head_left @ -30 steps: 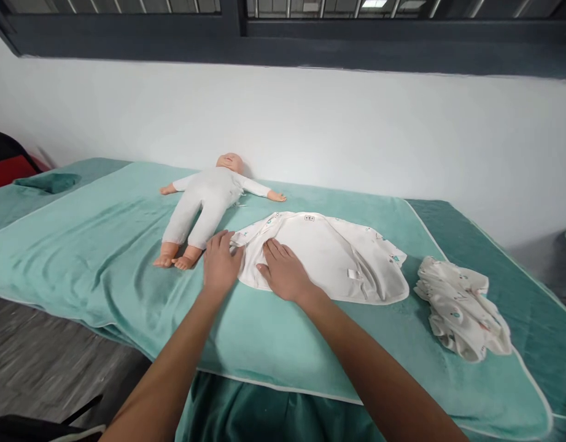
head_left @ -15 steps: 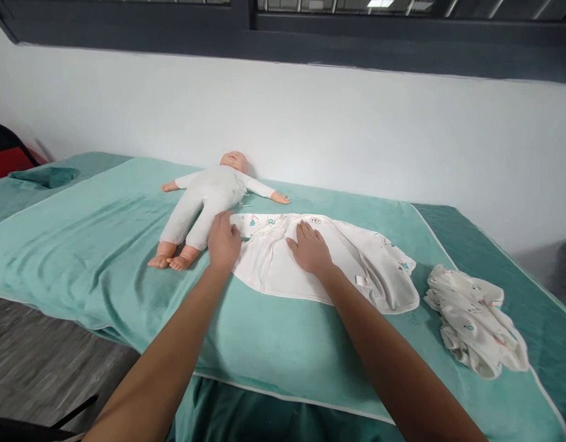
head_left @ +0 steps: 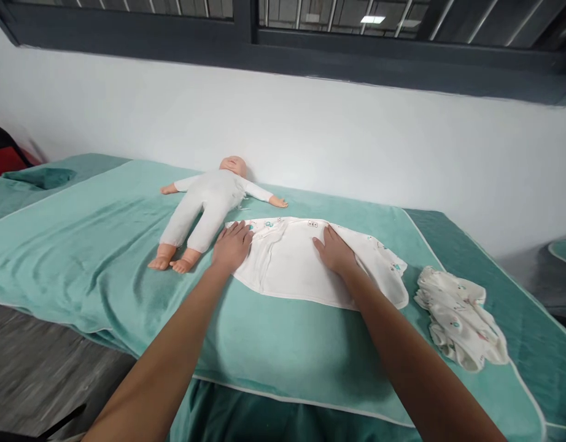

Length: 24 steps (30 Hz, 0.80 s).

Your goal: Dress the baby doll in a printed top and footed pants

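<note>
A white baby top (head_left: 287,270) with small coloured prints on its sleeves lies spread on the green cover. My left hand (head_left: 232,247) rests on its left end, fingers stretched out over the sleeve. Flat on the cloth, right of the small neck label, is my right hand (head_left: 336,250) with its fingers extended and thumb apart. Beyond my left hand a baby doll (head_left: 213,190) in a white body suit lies on its back, arms spread, feet toward me.
A crumpled printed white cloth (head_left: 462,319) lies to the right on the green cover (head_left: 103,245). Behind the bed rise a white wall (head_left: 356,135) and a dark window frame (head_left: 310,58). Something red and black (head_left: 7,156) stands at far left.
My right hand has slid right across the top, away from its middle. My left hand has shifted slightly right onto the sleeve, its fingers now stretched out. The view has tilted a little.
</note>
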Motion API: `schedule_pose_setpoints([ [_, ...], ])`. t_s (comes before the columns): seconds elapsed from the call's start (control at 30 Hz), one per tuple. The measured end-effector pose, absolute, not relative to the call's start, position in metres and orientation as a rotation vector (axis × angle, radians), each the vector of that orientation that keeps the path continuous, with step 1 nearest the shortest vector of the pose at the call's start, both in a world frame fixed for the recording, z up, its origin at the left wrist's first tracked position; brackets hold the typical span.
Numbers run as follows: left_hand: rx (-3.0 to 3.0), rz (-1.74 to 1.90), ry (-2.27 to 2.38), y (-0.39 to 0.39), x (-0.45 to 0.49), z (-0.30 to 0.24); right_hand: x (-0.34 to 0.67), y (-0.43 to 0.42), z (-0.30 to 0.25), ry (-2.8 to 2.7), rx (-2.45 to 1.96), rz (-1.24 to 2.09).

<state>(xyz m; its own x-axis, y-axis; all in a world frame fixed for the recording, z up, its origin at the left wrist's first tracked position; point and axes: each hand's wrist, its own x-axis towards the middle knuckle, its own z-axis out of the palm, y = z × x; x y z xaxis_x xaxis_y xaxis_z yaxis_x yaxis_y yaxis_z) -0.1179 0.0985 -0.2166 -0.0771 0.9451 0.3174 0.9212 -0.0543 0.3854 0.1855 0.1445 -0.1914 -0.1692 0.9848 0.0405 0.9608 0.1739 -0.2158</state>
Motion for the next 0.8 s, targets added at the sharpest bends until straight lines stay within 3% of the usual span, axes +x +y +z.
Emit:
schedule_pose_setpoints([
  [0.23, 2.028, 0.772, 2.133, 0.099, -0.118, -0.215, 0.185, 0.098, -0.193, -2.288, -1.863, 0.148],
  [0.4, 2.01, 0.755, 2.17, 0.099, -0.117, -0.214, 0.223, 0.069, -0.177, -2.163, -1.571, 0.487],
  [0.6, 1.968, 0.65, 2.22, 0.099, -0.116, -0.21, 0.32, 0.082, -0.141, -1.775, -2.138, 0.055],
  [0.7, 1.952, 0.622, 2.227, 0.101, -0.117, -0.209, 0.353, 0.092, -0.138, -1.801, -2.462, 0.146],
  [0.8, 1.944, 0.636, 2.228, 0.102, -0.119, -0.209, 0.366, 0.104, -0.142, -1.748, -2.349, 0.322],
])
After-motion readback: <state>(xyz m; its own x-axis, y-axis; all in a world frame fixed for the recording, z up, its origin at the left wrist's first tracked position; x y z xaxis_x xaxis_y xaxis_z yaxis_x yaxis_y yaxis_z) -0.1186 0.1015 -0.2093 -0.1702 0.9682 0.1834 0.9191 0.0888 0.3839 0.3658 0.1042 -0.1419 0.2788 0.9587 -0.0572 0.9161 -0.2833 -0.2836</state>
